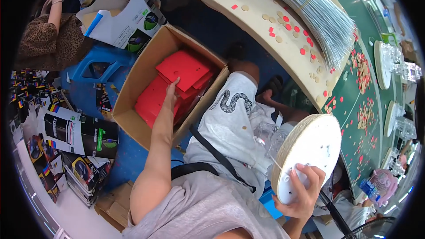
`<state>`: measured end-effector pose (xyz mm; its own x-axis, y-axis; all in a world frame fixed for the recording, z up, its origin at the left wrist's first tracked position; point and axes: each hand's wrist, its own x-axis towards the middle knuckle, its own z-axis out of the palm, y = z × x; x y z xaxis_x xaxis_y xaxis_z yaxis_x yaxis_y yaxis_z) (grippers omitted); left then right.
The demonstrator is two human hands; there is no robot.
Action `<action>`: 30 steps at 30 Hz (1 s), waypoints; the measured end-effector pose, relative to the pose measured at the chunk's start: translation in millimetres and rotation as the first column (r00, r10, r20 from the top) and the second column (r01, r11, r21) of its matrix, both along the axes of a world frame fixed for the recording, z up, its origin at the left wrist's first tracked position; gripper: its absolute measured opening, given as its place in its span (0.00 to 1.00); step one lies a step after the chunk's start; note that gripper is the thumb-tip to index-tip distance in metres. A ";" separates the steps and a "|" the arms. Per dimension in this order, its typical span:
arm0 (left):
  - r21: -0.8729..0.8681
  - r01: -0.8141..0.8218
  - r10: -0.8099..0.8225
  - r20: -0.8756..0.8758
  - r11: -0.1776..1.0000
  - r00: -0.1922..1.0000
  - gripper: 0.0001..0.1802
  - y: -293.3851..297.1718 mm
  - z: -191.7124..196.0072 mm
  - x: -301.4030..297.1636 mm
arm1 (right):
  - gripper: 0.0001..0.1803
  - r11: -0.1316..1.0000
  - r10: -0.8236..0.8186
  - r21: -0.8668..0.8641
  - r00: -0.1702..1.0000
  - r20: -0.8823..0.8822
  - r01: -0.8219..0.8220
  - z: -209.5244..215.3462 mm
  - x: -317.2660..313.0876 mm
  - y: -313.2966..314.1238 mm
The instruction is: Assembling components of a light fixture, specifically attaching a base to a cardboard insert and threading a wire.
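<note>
My left hand (172,89) reaches into an open cardboard box (133,84) at my left. Its thumb lies on top of a red square sheet (188,68) with small holes, and the other fingers are mostly hidden at the sheet's edge. More red sheets (152,102) lie loosely piled beneath it. My right hand (303,192) grips a round white disc (316,146) by its lower part, fingers on the flat face. The disc stands tilted on edge, with a beige woven rim and small dark spots or holes. Behind it, clear plastic (270,137) shows partly.
A bundle of thin grey wires (305,4) lies on the cardboard-covered table edge (248,17), among scattered red and tan discs. Similar round pieces with clear plastic (383,64) stand along the green table (369,128). A blue stool (97,64) and another person (48,40) are at far left.
</note>
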<state>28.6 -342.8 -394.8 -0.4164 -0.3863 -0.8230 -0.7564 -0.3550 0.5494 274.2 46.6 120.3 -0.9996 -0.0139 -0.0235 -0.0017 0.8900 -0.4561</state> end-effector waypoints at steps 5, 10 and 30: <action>0.607 0.042 0.167 -0.284 0.793 0.944 0.58 74.0 -2.9 -18.9 | 0.41 0.995 -0.074 0.072 0.997 0.016 0.073 -2.7 10.3 -7.8; -0.377 0.353 -0.260 0.275 0.857 0.926 0.85 58.5 -43.3 -54.8 | 0.42 0.993 -0.106 0.061 0.994 0.033 0.104 5.6 9.5 -5.1; -0.390 0.216 -0.106 0.284 0.895 0.953 0.42 56.4 -48.8 -92.6 | 0.37 0.994 -0.101 0.035 0.995 0.024 0.100 13.2 -7.3 -17.4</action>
<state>-64.0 -286.4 -443.6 -0.3051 -0.6581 -0.6883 -0.9144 0.0006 0.4048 266.9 29.2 133.5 -0.9950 0.0876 -0.0484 0.0998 0.9000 -0.4243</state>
